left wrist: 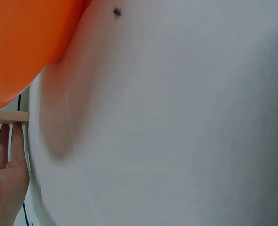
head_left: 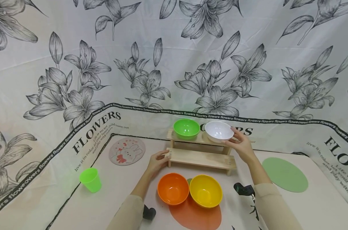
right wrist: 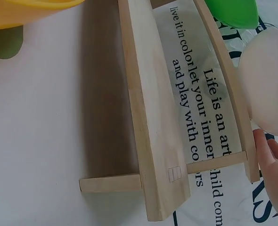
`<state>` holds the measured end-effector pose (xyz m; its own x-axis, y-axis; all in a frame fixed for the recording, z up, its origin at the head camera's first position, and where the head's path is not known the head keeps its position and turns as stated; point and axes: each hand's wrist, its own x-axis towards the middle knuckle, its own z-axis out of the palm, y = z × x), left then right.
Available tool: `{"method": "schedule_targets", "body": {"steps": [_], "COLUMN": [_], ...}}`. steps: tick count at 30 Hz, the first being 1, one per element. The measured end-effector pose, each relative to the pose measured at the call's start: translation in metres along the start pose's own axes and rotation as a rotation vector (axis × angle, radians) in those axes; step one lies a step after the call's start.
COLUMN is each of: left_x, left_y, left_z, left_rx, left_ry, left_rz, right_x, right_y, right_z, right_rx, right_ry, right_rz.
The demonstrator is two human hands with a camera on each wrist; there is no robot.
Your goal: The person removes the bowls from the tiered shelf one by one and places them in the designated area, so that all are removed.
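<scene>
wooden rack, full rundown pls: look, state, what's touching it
The wooden rack is a pale, unfinished-looking two-step shelf standing upright on the cloth-covered table, behind the orange bowl and yellow bowl. Its upper step carries a green bowl and a white bowl; the lower step is bare. The left hand touches its left end; the right hand holds the white bowl's rim.

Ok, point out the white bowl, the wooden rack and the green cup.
white bowl [head_left: 218, 130], head view, on its inner hollow.
wooden rack [head_left: 201, 157], head view, on the lower shelf's top face.
green cup [head_left: 91, 180], head view, on its side wall.
</scene>
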<state>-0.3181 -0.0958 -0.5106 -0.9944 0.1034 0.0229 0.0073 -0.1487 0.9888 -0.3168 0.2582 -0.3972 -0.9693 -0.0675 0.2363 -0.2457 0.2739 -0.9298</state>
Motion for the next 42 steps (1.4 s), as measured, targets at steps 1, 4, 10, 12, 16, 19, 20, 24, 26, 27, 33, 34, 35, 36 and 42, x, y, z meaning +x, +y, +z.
{"method": "schedule_targets", "body": {"steps": [1, 4, 10, 12, 16, 19, 20, 24, 26, 27, 33, 34, 35, 36, 42], "left_x": [0.0, -0.001, -0.001, -0.001, -0.001, -0.001, -0.001, -0.001, -0.001, -0.001, -0.001, -0.001, -0.001, -0.001, -0.001], "left_y": [0.0, 0.002, 0.003, 0.003, 0.003, 0.003, 0.003, 0.004, 0.004, 0.004, 0.003, 0.003, 0.003, 0.003, 0.002], "left_z": [0.0, 0.001, 0.001, 0.001, 0.001, 0.001, 0.001, 0.001, 0.002, 0.002, 0.002, 0.002, 0.002, 0.001, 0.0], "left_rx": [0.004, 0.008, 0.018, 0.021, 0.016, 0.012, 0.011, 0.012, 0.012, 0.012, 0.008, 0.008, 0.009, 0.014, 0.027], "left_ry": [-0.003, -0.005, -0.011, -0.011, -0.012, -0.007, -0.005, 0.0, -0.002, -0.004, -0.006, -0.004, -0.004, -0.004, -0.003], "left_rz": [0.003, 0.001, 0.006, 0.007, 0.008, 0.005, 0.003, -0.002, -0.002, -0.001, -0.007, -0.009, -0.01, -0.008, -0.008], "right_x": [0.001, 0.002, 0.005, 0.005, 0.006, 0.006, 0.006, 0.005, 0.004, 0.004, 0.001, 0.0, -0.001, -0.002, -0.008], "right_y": [0.0, -0.001, -0.003, -0.003, -0.004, -0.004, -0.005, -0.006, -0.006, -0.006, -0.006, -0.006, -0.006, -0.006, -0.009], "right_z": [0.0, 0.002, 0.002, 0.002, 0.002, 0.003, 0.003, 0.004, 0.003, 0.003, 0.003, 0.002, 0.002, 0.002, 0.003], "right_rx": [0.002, 0.015, -0.022, -0.031, -0.038, -0.023, -0.019, -0.01, -0.025, -0.029, -0.015, -0.009, -0.008, -0.006, -0.024], "right_ry": [-0.005, -0.018, -0.039, -0.043, -0.043, -0.038, -0.036, -0.029, -0.025, -0.023, -0.013, -0.013, -0.013, -0.013, -0.018], "right_rz": [0.001, 0.006, 0.014, 0.02, 0.034, 0.041, 0.044, 0.051, 0.058, 0.062, 0.061, 0.056, 0.053, 0.048, 0.021]}}
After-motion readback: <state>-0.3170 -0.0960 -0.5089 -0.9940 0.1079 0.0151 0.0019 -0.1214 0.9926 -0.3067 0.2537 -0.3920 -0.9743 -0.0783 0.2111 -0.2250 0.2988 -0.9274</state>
